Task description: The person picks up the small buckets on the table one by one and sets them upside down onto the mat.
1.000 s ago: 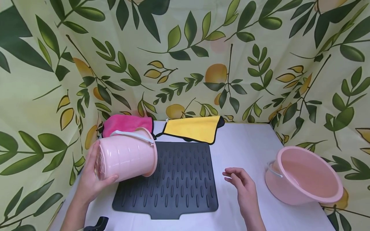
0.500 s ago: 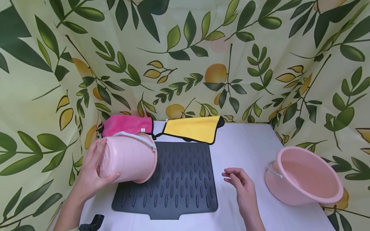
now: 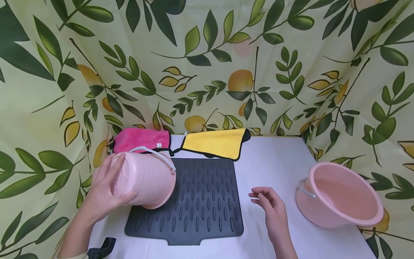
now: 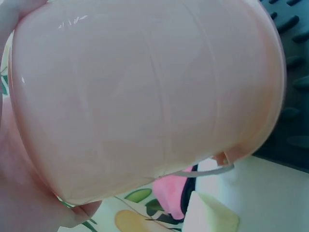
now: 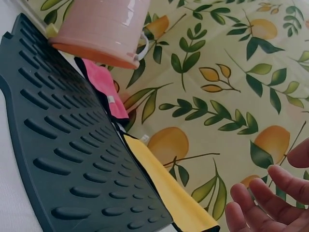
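My left hand (image 3: 101, 192) grips a pink bucket (image 3: 145, 181) around its base, thumb on the near side and fingers over the far side. The bucket lies tipped on its side in the air, its mouth turned right and down over the left part of a dark ribbed drying mat (image 3: 200, 205). Its pale handle (image 3: 152, 151) hangs along the upper side. In the left wrist view the bucket wall (image 4: 145, 96) fills most of the picture. My right hand (image 3: 270, 207) holds nothing, its fingers loosely bent, between the mat and a second pink bucket (image 3: 336, 194).
A pink cloth (image 3: 142, 139) and a yellow cloth (image 3: 215, 142), both black-edged, lie behind the mat. The second bucket stands tilted at the right side of the white table (image 3: 275, 154). Leaf-patterned fabric (image 3: 207, 72) encloses the back and sides.
My left hand has turned the bucket so its mouth points further down and its base faces me more. The right hand has stayed in place.
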`<act>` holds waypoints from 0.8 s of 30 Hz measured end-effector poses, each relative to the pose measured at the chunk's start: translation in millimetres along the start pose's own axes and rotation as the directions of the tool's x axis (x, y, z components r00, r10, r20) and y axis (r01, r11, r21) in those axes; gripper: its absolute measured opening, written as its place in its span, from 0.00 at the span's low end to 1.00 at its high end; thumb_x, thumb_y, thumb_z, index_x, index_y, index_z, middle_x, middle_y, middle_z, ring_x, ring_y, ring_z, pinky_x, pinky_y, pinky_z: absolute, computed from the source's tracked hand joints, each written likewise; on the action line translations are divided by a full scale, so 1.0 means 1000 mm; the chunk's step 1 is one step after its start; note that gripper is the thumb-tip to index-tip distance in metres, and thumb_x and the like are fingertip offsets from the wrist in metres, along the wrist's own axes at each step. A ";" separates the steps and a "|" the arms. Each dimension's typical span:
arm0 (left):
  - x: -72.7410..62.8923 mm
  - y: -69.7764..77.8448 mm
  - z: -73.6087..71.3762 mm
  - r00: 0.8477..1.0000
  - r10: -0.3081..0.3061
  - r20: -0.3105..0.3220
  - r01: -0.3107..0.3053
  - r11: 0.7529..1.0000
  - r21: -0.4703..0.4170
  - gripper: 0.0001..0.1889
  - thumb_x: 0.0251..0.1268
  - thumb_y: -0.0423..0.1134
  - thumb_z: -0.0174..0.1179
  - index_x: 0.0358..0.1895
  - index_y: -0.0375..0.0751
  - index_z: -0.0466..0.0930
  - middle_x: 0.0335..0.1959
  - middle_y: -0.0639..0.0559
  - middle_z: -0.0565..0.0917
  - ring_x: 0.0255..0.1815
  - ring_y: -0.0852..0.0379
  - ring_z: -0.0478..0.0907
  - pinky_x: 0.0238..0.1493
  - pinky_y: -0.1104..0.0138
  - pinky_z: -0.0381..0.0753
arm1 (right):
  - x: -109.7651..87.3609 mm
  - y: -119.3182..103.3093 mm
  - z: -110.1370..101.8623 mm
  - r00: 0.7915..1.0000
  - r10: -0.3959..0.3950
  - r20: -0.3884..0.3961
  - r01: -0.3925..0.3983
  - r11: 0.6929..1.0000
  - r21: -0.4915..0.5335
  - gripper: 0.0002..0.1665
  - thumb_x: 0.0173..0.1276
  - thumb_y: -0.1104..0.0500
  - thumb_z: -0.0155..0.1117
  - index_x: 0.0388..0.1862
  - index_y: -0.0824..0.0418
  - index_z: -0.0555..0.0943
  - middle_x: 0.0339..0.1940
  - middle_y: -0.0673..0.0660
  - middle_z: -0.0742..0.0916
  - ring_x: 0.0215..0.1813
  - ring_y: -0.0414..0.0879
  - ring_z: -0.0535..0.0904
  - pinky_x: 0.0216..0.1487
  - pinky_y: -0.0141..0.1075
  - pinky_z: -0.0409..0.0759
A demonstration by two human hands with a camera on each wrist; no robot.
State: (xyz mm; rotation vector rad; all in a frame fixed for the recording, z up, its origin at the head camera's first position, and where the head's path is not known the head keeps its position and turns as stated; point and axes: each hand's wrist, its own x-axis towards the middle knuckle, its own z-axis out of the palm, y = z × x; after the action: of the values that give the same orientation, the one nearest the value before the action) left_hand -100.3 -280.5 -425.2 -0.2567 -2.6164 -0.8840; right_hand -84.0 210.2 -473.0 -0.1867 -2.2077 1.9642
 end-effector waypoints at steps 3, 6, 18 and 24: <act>0.002 0.002 -0.001 1.000 -0.003 0.010 0.002 1.000 0.011 0.64 0.40 0.50 0.87 0.88 0.57 0.62 0.86 0.38 0.55 0.77 0.27 0.54 0.51 0.25 0.69 | 0.001 0.002 0.000 1.000 0.000 0.001 0.000 1.000 -0.001 0.17 0.89 0.58 0.53 0.60 0.69 0.82 0.57 0.64 0.86 0.54 0.48 0.88 0.56 0.33 0.86; 0.005 0.004 0.000 1.000 0.002 0.025 -0.002 1.000 0.025 0.63 0.41 0.52 0.87 0.87 0.58 0.62 0.86 0.35 0.55 0.78 0.25 0.52 0.53 0.23 0.66 | 0.001 0.003 0.000 1.000 -0.002 0.003 0.002 1.000 -0.004 0.17 0.89 0.58 0.54 0.60 0.69 0.82 0.57 0.64 0.86 0.54 0.48 0.88 0.57 0.33 0.86; 0.025 0.017 0.005 0.990 -0.004 0.139 -0.025 0.978 0.206 0.63 0.44 0.68 0.82 0.87 0.59 0.62 0.85 0.33 0.56 0.79 0.20 0.51 0.58 0.15 0.58 | 0.001 0.006 0.000 1.000 -0.001 0.007 0.001 1.000 -0.009 0.17 0.89 0.58 0.54 0.62 0.69 0.82 0.57 0.63 0.86 0.54 0.47 0.88 0.55 0.31 0.86; 0.034 0.028 0.017 0.980 -0.016 0.200 -0.033 0.970 0.241 0.62 0.46 0.72 0.79 0.87 0.59 0.62 0.85 0.31 0.55 0.78 0.20 0.51 0.60 0.16 0.56 | 0.001 0.005 0.003 1.000 -0.002 0.006 0.002 1.000 -0.010 0.17 0.89 0.58 0.54 0.61 0.69 0.82 0.56 0.60 0.87 0.54 0.47 0.88 0.56 0.32 0.86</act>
State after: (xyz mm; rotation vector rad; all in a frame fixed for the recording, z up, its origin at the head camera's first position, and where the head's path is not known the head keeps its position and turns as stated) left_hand -128.6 -246.1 -408.9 -0.3038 -2.8740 -0.5490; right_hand -85.6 208.6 -478.4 -0.1801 -2.2209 1.9549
